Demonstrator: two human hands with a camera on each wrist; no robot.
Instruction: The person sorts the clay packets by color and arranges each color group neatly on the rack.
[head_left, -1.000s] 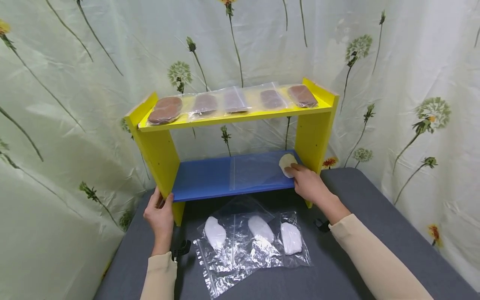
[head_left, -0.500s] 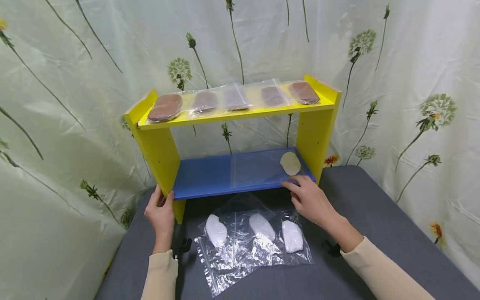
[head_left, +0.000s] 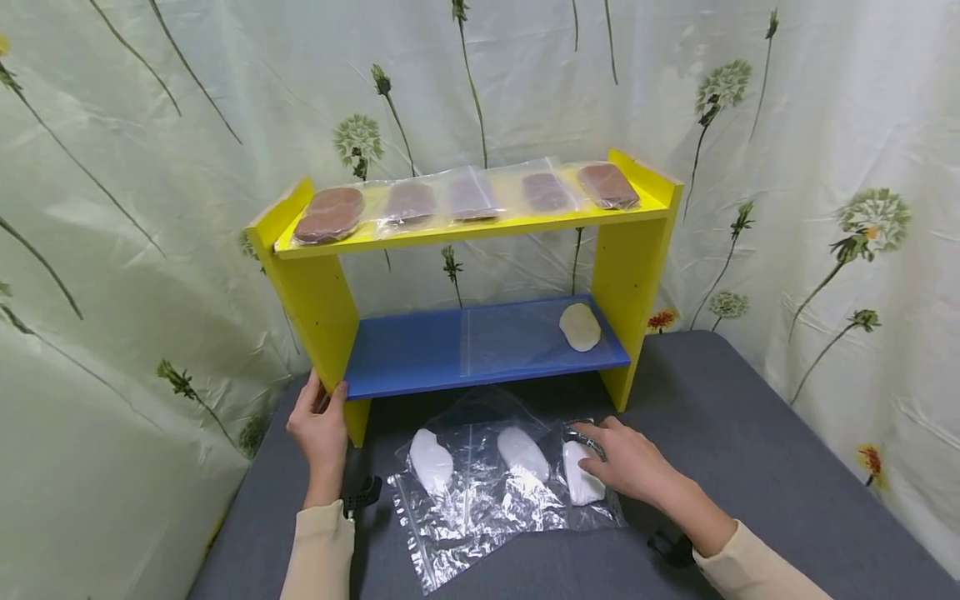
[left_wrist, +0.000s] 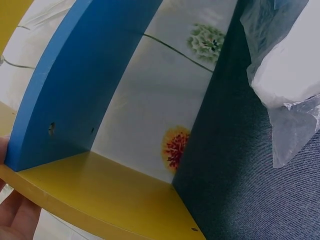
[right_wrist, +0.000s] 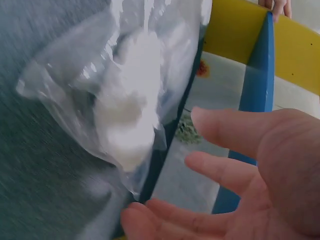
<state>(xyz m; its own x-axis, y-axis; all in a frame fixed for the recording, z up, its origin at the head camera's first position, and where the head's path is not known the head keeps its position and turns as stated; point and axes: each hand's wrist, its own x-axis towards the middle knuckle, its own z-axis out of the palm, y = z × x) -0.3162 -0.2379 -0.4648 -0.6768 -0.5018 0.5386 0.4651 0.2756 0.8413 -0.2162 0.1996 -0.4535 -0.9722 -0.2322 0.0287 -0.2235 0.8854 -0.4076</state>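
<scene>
My left hand grips the lower left side panel of a yellow shelf unit with a blue lower board. In the left wrist view, its fingers lie on the outer side of the panel. Above the rightmost clear bag on the table, which holds a white oblong piece, my right hand is spread with nothing held. Its fingers look apart from the bag in the right wrist view. A flat cream-coloured piece in a clear bag lies at the right of the blue board.
Two more white pieces, one at left and one in the middle, lie in overlapping zip bags on the dark table. Several bagged reddish-brown slabs line the top shelf. A flower-print curtain hangs behind.
My right hand has let go of the bagged cream piece on the blue board and come down towards the table, over the rightmost bag. The left hand stays on the panel.
</scene>
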